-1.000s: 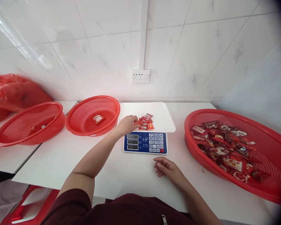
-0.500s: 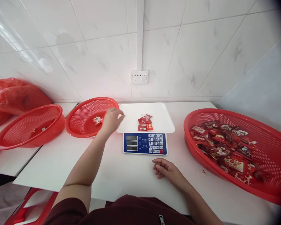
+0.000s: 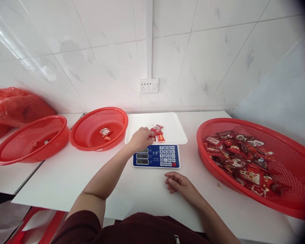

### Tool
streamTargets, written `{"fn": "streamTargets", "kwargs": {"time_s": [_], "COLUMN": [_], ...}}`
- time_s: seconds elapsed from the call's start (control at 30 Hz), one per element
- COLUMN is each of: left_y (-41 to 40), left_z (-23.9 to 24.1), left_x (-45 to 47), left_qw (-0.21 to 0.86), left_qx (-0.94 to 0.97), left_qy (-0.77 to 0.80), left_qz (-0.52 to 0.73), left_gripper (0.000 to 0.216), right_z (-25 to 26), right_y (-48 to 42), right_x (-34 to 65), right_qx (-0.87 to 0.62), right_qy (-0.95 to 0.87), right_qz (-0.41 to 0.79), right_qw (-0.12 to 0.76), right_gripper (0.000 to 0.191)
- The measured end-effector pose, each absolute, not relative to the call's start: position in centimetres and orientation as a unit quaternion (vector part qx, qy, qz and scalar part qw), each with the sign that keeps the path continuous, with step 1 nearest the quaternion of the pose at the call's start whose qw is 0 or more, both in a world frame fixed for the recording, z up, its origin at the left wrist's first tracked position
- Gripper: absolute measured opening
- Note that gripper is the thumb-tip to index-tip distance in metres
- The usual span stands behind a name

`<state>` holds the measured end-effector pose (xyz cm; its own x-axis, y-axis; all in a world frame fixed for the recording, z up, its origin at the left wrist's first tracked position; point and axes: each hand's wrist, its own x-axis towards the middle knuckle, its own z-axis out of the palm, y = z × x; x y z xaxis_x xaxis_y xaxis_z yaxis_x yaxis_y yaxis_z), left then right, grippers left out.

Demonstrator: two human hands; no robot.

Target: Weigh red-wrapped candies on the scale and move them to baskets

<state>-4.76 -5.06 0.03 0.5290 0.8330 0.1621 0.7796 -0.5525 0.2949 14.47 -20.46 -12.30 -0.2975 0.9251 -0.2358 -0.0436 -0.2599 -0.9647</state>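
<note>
My left hand [image 3: 141, 139] is over the white tray [image 3: 171, 118] of the digital scale [image 3: 156, 156]. Its fingers close at the left side of a small pile of red-wrapped candies [image 3: 157, 128], on one red packet that they partly cover. Below the scale, my right hand [image 3: 178, 183] rests on the white table, fingers loosely bent and apart, holding nothing. Left of the tray, a round red basket [image 3: 91, 115] holds a few wrapped candies [image 3: 105, 133].
A large red basket [image 3: 202, 152] with many wrapped candies [image 3: 244, 162] stands on the right. Another red basket [image 3: 27, 156] and red plastic bags [image 3: 20, 106] are at the left. A tiny scrap [image 3: 219, 185] lies near the right basket. Wall sockets [image 3: 149, 85] are behind the scale.
My left hand has moved right, from the edge of the middle basket to the candies on the scale tray. My right hand stays in place. The view has shifted slightly.
</note>
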Motion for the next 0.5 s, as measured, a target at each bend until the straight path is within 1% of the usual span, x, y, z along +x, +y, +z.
{"fn": "streamTargets", "kwargs": {"time_s": [0.1, 0.2, 0.27, 0.33, 0.43, 0.5], "left_y": [-5.4, -4.8, -4.3, -3.8, -3.4, -3.1], "left_z": [1.8, 3.1, 3.0, 2.3, 0.6, -0.1], "left_x": [-7.7, -10.8, -11.6, -10.7, -7.5, -5.1], "left_qw": [0.018, -0.045, -0.039, -0.005, 0.031, 0.044], "left_qx": [0.816, 0.739, 0.724, 0.750, 0.798, 0.815], "left_qy": [0.543, 0.635, 0.651, 0.626, 0.574, 0.551], "left_qz": [0.196, 0.220, 0.225, 0.214, 0.178, 0.175], "left_gripper": [0.019, 0.023, 0.027, 0.027, 0.023, 0.026], "right_z": [-12.2, -12.3, -12.4, -12.6, -12.8, -12.8], "right_y": [-20.4, -20.3, -20.3, -20.3, -20.4, -20.4], "right_x": [14.4, 14.4, 14.4, 14.4, 14.5, 14.5], "right_qx": [-0.458, -0.457, -0.455, -0.454, -0.455, -0.459], "right_qy": [-0.476, -0.478, -0.479, -0.479, -0.479, -0.476], "right_qz": [0.651, 0.653, 0.655, 0.657, 0.654, 0.650], "right_qw": [0.373, 0.369, 0.367, 0.365, 0.369, 0.375], "right_gripper": [0.043, 0.042, 0.042, 0.041, 0.041, 0.041]}}
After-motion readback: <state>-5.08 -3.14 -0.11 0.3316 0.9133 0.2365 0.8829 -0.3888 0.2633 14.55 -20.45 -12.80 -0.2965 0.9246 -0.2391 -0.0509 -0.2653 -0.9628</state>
